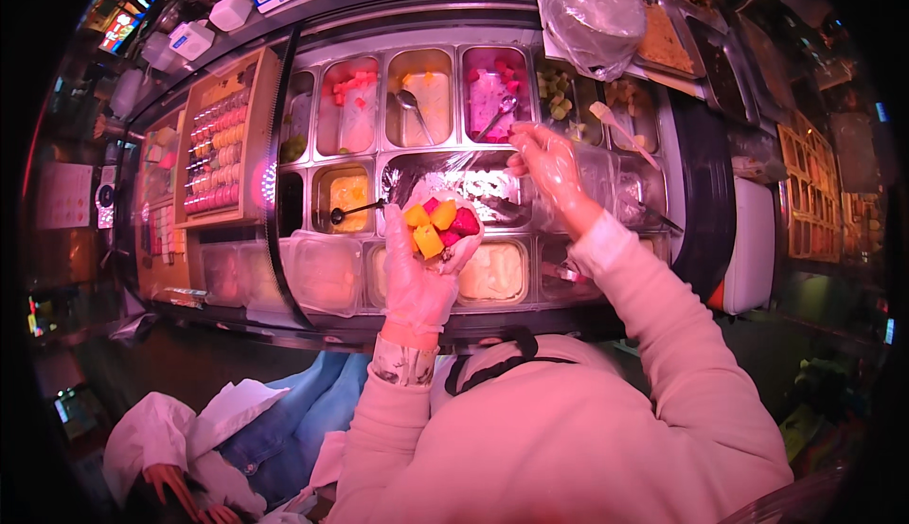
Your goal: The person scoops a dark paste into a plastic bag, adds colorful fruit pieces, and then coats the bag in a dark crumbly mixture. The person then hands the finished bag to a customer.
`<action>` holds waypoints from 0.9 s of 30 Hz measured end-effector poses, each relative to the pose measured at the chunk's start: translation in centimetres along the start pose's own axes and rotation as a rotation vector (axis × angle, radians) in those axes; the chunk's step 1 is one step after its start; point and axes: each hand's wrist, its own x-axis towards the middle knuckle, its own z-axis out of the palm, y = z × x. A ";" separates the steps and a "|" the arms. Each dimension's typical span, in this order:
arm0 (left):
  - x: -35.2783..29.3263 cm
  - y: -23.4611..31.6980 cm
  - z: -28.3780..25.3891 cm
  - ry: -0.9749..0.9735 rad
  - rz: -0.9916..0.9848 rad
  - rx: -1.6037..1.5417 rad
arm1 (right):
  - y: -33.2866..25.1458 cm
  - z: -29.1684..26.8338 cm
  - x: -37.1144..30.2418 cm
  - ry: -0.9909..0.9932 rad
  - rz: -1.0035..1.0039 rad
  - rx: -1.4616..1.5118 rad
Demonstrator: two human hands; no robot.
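Note:
My left hand (418,283), in a thin clear glove, is cupped around cut fruit (429,241): yellow cubes and deep red-pink chunks. What lies beneath the fruit is mostly hidden; a pale edge shows along the fingers. My right hand (549,166), also gloved, hovers over the pans with its fingers loosely bent and apart, and I see nothing held in it. Just beyond its fingertips is a pan of pink-red cubes (494,88) with a metal spoon (499,115). Below both hands, a wide metal pan (402,172) holds crumpled clear film and something whitish.
Beside it sits a yellow fruit pan (343,189) with a dark spoon (358,211). A cream-filled pan (493,272) is nearest me. Left stands a wooden tray of colourful round sweets (216,150); a film-wrapped round stack (595,20) is far right. Another person (189,448) is at lower left.

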 end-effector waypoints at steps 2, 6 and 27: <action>0.7 0.0 -0.8 -0.005 0.008 0.007 | 3.2 -0.6 5.4 0.098 0.122 -0.068; 2.5 0.4 -2.2 -0.010 0.017 0.029 | 10.3 -0.3 16.3 0.054 0.284 -0.539; 13.0 2.9 1.3 0.079 -0.071 0.141 | 9.2 3.5 23.7 0.254 0.370 -0.746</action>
